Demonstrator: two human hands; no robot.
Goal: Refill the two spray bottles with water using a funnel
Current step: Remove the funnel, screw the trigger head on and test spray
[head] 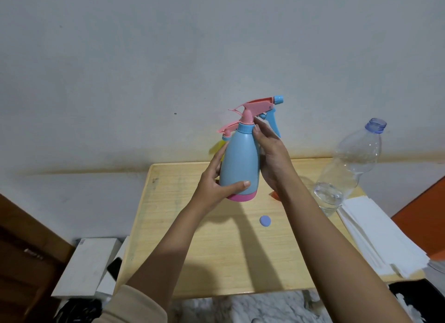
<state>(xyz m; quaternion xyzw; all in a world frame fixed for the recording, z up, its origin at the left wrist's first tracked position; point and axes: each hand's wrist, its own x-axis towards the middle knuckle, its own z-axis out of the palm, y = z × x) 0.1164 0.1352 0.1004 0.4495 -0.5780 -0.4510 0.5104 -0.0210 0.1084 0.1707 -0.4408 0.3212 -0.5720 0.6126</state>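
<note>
Below the blue spray bottle (pixel 240 163), the bare wood of the desk (pixel 216 262) carried its shadow, and a small round blue cap (pixel 265 220) lay down and to its right. A stack of white paper (pixel 375 238) sat further right, at the desk's edge. I watched both hands hold the bottle upright. The left hand (pixel 216 185) gripped it low, thumb across the front just above the pink base. The right hand (pixel 272 159) clasped its right side, thumb up at the collar under the pink trigger head. I could not tell whether the base touched the desk. Well to its right an uncapped clear water bottle (pixel 349 163) held a little water. Just behind its left shoulder showed a second spray bottle (pixel 222 142), yellow with a pink head.
</note>
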